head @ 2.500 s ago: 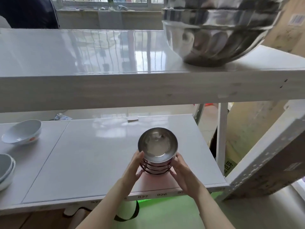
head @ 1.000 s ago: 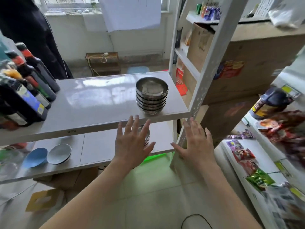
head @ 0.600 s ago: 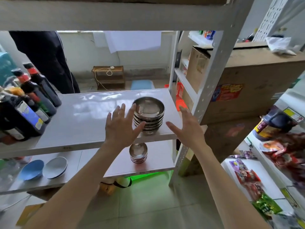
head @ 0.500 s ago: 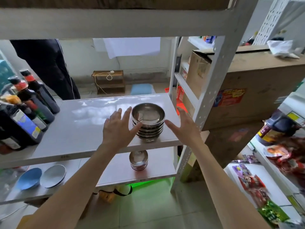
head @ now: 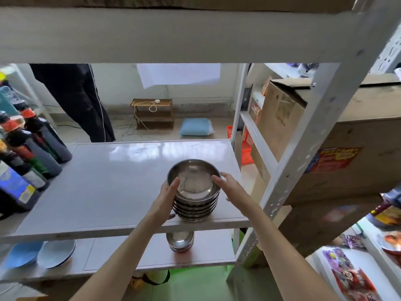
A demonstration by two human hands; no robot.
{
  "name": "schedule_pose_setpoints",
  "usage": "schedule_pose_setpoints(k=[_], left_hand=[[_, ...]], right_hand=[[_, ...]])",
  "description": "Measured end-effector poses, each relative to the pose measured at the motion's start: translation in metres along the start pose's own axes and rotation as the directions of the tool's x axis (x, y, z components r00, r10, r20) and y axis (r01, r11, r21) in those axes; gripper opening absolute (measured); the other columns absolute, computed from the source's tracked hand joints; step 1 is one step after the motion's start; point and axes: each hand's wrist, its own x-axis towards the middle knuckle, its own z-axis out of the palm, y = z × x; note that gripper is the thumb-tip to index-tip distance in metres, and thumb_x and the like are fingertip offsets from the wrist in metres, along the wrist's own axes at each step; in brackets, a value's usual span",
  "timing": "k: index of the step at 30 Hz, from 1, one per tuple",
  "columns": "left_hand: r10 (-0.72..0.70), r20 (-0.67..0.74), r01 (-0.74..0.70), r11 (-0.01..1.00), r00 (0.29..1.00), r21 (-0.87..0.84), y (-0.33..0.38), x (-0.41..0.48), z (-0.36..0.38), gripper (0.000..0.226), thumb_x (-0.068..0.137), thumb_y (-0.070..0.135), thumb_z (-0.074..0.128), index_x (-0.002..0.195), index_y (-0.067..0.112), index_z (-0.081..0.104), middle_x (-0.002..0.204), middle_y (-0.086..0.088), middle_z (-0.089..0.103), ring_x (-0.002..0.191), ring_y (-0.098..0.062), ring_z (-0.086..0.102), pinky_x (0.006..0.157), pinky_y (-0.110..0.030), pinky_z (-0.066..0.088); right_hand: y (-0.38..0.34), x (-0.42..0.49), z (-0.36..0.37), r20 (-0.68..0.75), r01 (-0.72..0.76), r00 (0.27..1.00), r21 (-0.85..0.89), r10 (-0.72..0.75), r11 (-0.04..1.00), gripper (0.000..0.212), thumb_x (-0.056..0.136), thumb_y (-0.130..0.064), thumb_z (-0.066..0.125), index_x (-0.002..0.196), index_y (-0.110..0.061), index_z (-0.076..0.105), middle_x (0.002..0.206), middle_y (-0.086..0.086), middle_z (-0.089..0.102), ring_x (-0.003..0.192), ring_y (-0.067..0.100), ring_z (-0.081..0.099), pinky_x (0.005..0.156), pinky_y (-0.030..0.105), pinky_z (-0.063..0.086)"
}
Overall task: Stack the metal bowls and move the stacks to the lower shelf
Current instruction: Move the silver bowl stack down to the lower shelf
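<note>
While a short stack [head: 180,241] of metal bowls already sits on the lower shelf [head: 213,246], a tall stack [head: 193,193] is on the middle shelf [head: 108,187], near its front edge. By my reading the task is about half done. The stacking looks finished, and what's left is to carry the tall stack down.

My hands bracket the tall stack.
- Left hand [head: 166,200]: fingers straight, laid flat against the stack's left side, thumb low near the base. Nothing is clenched.
- Right hand [head: 230,190]: fingers extended at the right rim, not closed round it. I cannot tell whether it makes contact.

Containers:
- The top bowl of the tall stack is empty and shows only reflections.
- The top bowl of the short stack looks empty too.
- Two blue bowls [head: 55,253] lie tilted at the left of the lower shelf. I can't make out any contents.
- Dark sauce bottles [head: 43,144] crowd the left end of the middle shelf, well apart from the tall stack.
</note>
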Motion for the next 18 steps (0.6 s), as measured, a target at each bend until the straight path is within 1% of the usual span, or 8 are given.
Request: schedule_pose_setpoints(k=[2,4,6,9,11,13,16,18], left_hand=[[0.011,-0.021,-0.012,0.998,1.0,-0.065,-0.004,0.001,0.003,0.082,0.056,0.09,0.043,0.127,0.05,0.033,0.135,0.01,0.038,0.123,-0.025,0.042,0.085,-0.041,0.044],[0.026,-0.04,-0.029,0.997,0.999,-0.073,-0.005,0.004,0.005,0.078,0.06,0.089,0.042,0.126,0.05,0.034,0.135,0.01,0.039,0.123,-0.024,0.042,0.084,-0.04,0.044],[0.009,-0.056,-0.014,0.996,0.998,-0.092,-0.003,0.005,0.006,0.073,0.066,0.086,0.043,0.128,0.048,0.035,0.137,0.009,0.04,0.124,-0.024,0.042,0.086,-0.04,0.044],[-0.005,-0.078,-0.003,0.994,0.997,-0.11,0.0,0.005,0.008,0.073,0.07,0.081,0.043,0.133,0.045,0.035,0.141,0.008,0.04,0.128,-0.025,0.042,0.088,-0.041,0.043],[-0.012,-0.092,0.002,0.994,0.996,-0.107,0.002,0.006,0.009,0.076,0.07,0.078,0.041,0.137,0.042,0.035,0.142,0.008,0.039,0.129,-0.026,0.041,0.088,-0.041,0.044],[-0.013,-0.095,0.003,0.995,0.995,-0.103,0.005,0.006,0.01,0.077,0.073,0.079,0.041,0.139,0.04,0.034,0.141,0.007,0.039,0.129,-0.027,0.041,0.087,-0.04,0.045],[-0.012,-0.097,0.002,0.995,0.995,-0.1,0.008,0.004,0.01,0.079,0.071,0.084,0.043,0.138,0.041,0.034,0.137,0.007,0.039,0.127,-0.027,0.042,0.08,-0.035,0.046],[-0.013,-0.094,0.004,0.995,0.996,-0.095,0.009,0.002,0.009,0.08,0.07,0.083,0.042,0.137,0.041,0.034,0.136,0.008,0.04,0.125,-0.026,0.042,0.079,-0.035,0.046]], right_hand=[[0.004,0.005,0.001,0.1,-0.034,0.995,0.101,0.024,0.994,0.081,0.07,-0.076,0.049,0.136,-0.029,0.043,0.137,-0.003,0.052,0.127,0.025,0.048,0.103,0.049,0.041],[0.005,0.009,0.003,0.176,-0.055,0.984,0.184,0.022,0.981,0.063,0.077,-0.068,0.048,0.128,-0.031,0.048,0.129,-0.007,0.054,0.12,0.021,0.049,0.095,0.045,0.046],[0.002,0.011,0.005,0.191,-0.067,0.981,0.223,0.024,0.972,0.052,0.085,-0.06,0.046,0.125,-0.027,0.05,0.127,-0.002,0.055,0.116,0.021,0.05,0.087,0.038,0.049],[-0.002,0.013,0.007,0.179,-0.081,0.983,0.255,0.036,0.964,0.04,0.095,-0.05,0.044,0.124,-0.024,0.052,0.125,0.0,0.055,0.112,0.02,0.051,0.083,0.035,0.049],[-0.003,0.014,0.007,0.18,-0.08,0.983,0.254,0.034,0.964,0.035,0.096,-0.049,0.042,0.122,-0.027,0.052,0.123,-0.003,0.056,0.108,0.015,0.051,0.082,0.034,0.049],[-0.004,0.014,0.006,0.161,-0.074,0.986,0.252,0.033,0.965,0.034,0.096,-0.048,0.042,0.121,-0.028,0.053,0.125,-0.001,0.055,0.105,0.015,0.051,0.081,0.034,0.049],[-0.007,0.012,0.006,0.148,-0.076,0.988,0.249,0.04,0.966,0.035,0.096,-0.048,0.041,0.122,-0.027,0.052,0.128,0.002,0.054,0.11,0.018,0.051,0.075,0.032,0.049],[-0.007,0.009,0.007,0.143,-0.078,0.989,0.246,0.043,0.966,0.035,0.097,-0.048,0.041,0.123,-0.028,0.052,0.128,0.002,0.054,0.113,0.021,0.05,0.075,0.033,0.048]])
